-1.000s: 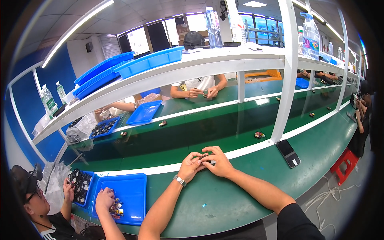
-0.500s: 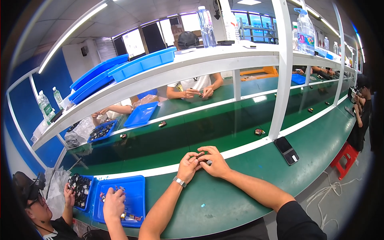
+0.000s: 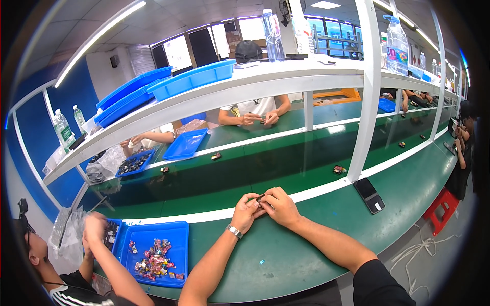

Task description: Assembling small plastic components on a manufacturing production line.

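Over the green bench top (image 3: 286, 250), my two hands meet in front of the white rail. My left hand (image 3: 244, 211), with a metal-banded watch on its wrist, pinches a small dark part (image 3: 260, 201). The fingers of my right hand (image 3: 280, 206) are bent closed onto that same part from the right side. Fingers cover most of it, so its exact kind cannot be made out. Left of my left forearm lies a blue tray (image 3: 185, 250) with a heap of small multicoloured parts (image 3: 157, 260).
A co-worker's hands (image 3: 95, 227) are at the tray of black parts (image 3: 111, 232) on the left. A dark phone (image 3: 368, 195) lies right of a white post (image 3: 363, 102). Beyond the rail, small parts (image 3: 339, 170) sit on the dark green strip. Blue trays (image 3: 194, 80) rest on the shelf.
The co-worker's hand has left the multicoloured parts and gone left, blurred, to the other hand. My fingers have shifted slightly around the small dark part. The whole view has moved a little.
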The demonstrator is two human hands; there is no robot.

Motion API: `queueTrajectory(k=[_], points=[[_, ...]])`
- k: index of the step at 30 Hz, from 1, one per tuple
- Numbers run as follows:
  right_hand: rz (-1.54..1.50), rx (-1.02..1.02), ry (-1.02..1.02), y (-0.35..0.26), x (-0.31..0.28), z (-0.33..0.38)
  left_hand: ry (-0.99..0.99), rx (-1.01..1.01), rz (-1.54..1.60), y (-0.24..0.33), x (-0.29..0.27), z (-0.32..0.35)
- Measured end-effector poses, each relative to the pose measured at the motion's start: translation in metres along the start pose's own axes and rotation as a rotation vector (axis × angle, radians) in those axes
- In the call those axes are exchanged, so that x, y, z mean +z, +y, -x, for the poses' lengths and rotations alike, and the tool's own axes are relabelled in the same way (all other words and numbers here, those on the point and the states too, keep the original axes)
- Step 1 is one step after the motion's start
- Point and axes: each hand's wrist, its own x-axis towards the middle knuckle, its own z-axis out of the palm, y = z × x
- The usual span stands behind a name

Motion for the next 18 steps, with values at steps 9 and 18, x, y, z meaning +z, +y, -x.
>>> queueTrajectory(k=[9,18], points=[[0.035,-0.049,0.02,0.0,-0.002,0.002,0.044,-0.013,0.014,-0.002,0.002,-0.001],[-0.055,-0.03,-0.006,0.009,0.028,0.01,0.157,0.073,-0.136,-0.011,-0.019,0.001]])
